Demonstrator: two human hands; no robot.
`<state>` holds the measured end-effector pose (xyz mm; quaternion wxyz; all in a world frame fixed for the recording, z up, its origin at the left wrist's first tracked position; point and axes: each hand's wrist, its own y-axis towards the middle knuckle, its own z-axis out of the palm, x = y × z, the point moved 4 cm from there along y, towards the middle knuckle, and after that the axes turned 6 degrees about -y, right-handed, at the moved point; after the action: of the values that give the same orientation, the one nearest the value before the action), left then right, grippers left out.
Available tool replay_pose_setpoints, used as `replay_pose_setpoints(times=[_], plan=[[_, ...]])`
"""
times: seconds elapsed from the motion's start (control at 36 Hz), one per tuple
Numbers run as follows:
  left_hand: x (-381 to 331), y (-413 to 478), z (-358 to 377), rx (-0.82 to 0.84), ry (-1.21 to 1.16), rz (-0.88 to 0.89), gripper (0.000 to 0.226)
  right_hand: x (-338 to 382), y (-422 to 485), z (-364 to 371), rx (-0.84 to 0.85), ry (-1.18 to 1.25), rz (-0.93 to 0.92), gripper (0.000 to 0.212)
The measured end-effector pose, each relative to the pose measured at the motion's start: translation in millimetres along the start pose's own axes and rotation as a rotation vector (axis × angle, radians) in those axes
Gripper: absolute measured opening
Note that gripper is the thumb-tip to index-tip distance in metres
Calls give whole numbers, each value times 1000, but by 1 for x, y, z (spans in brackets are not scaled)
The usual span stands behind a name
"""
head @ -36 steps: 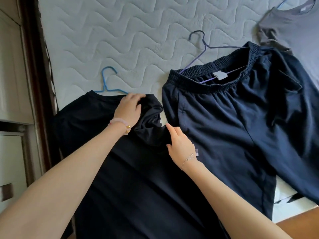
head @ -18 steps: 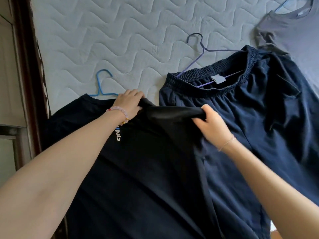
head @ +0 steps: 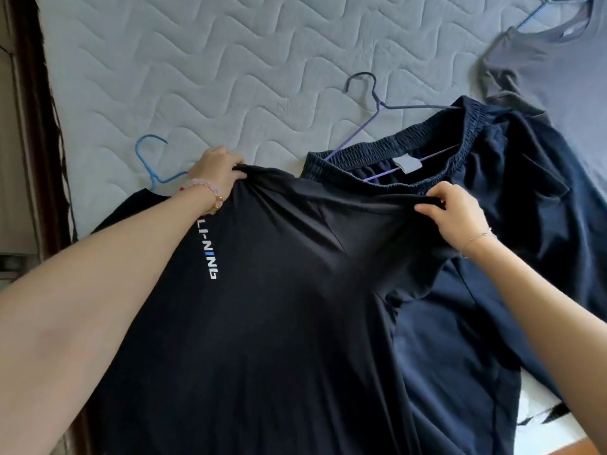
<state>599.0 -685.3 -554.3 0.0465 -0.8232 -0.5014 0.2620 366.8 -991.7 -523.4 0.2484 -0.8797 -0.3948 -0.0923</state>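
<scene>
head view: the black li-ning t-shirt lies along the quilted mattress's left edge, its right side draped over the navy trousers. left hand, fingers curled tight, grips the shoulder beside the blue hanger. right hand, fingers and thumb pressed together, pinches the sleeve edge, lifted and stretched taut.

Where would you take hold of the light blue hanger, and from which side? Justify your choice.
Grip the light blue hanger by its hook and neck, coming from the far side over the quilted mattress. Only that curved top lies bare. The rest runs under the black T-shirt, which the left hand and right hand grip.
</scene>
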Motion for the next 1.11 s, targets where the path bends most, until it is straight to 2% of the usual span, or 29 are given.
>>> replay_pose_setpoints(times=[0.08, 0.22, 0.42, 0.53, 0.61, 0.72, 0.86, 0.97, 1.11], plan=[[-4, 10, 0, -27, -9, -36, 30, -8, -1, 7, 5, 9, 80, 24], [-7, 13, 7, -30, 1, -88, 29, -16, -1, 13, 56, 124, 175, 36], [-7, 7, 0, -99, -99, -131, 22, -27, 2, -1, -69, 2, 92, 34], [0, -1, -15, -217, -188, -204, 23, -36, -5, -7, -179, 62, 66, 27], [-2, -18, -19, -288, -211, -214, 21, -40, -16, -10, -189, 90, 22, 20], [-15, -74, -1, -317, -326, -256, 21, -51, -43, -5, -57, 172, 37, 11], [-47, -192, 63, -164, -541, -385, 15, -87, -94, -1, 54, 210, 96, 9], [-100, -289, 116, -77, -720, -507, 15, -131, -138, 2, 150, 168, 206, 9], [-175, -374, 182, -56, -886, -658, 20, -184, -190, 5, 202, 109, 373, 15]])
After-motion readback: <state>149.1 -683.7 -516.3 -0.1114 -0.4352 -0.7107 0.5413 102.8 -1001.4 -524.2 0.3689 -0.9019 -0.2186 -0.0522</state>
